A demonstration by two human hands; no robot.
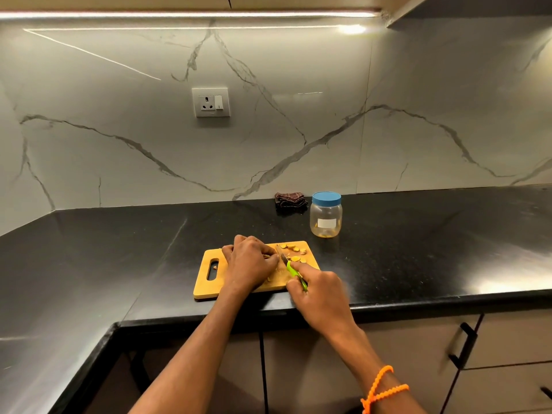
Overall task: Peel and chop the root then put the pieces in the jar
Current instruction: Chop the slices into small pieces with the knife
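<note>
On the black desk [418,249], near its front edge, a wooden chopping board [209,289] lies with its handle slot to the left. The left hand [251,264] sits curled over the middle of the board, fingers bent down on what is probably the remaining root; the root itself is hidden beneath the hand, so its size cannot be told. Holding it this way likely pins it against the board while keeping the fingertips tucked back from the blade. The right hand [321,294] grips the green handle of a small knife [291,270], forefinger stretched along it, with the blade pointing away and touching the board just right of the left hand's knuckles. Yellow cut slices [294,252] lie scattered at the far right corner of the board, out of the blade's way. Chopping seems well under way. The jar [326,215] stands further back and right, apart from the board, its blue lid on and a few yellow pieces at the bottom. A folded dark cloth [290,200] rests against the wall beside it.
</note>
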